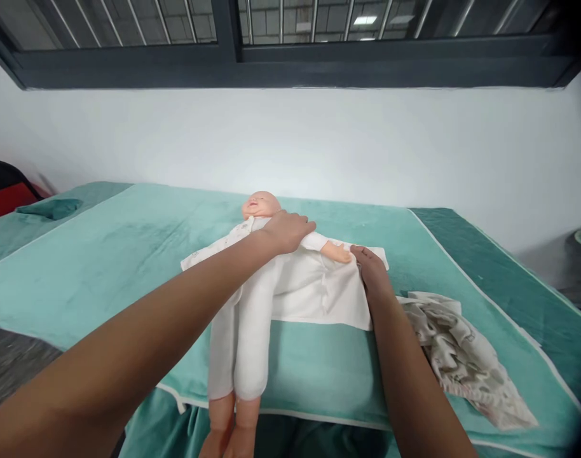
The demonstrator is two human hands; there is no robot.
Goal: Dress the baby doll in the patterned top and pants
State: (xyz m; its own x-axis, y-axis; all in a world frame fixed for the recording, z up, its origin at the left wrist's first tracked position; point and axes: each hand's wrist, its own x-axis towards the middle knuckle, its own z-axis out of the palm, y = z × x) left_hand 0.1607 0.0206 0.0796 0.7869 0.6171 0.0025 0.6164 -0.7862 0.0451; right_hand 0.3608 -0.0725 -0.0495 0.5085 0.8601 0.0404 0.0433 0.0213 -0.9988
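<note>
A baby doll (pixel 259 207) in white clothes lies on its back on a teal blanket (pixel 128 254), head toward the wall and bare feet at the near edge. An open white garment (pixel 319 296) is spread under it. My left hand (pixel 288 230) rests on the doll's chest and shoulder with fingers curled over the upper arm. My right hand (pixel 371 270) presses flat on the garment's right flap, just beside the doll's small hand (pixel 339 253).
A crumpled patterned cloth (pixel 462 353) lies on the blanket to the right of my right forearm. A folded dark teal cloth (pixel 49 208) sits far left. A white wall and dark window frame stand behind the bed. Something red (pixel 4 197) is at the far left.
</note>
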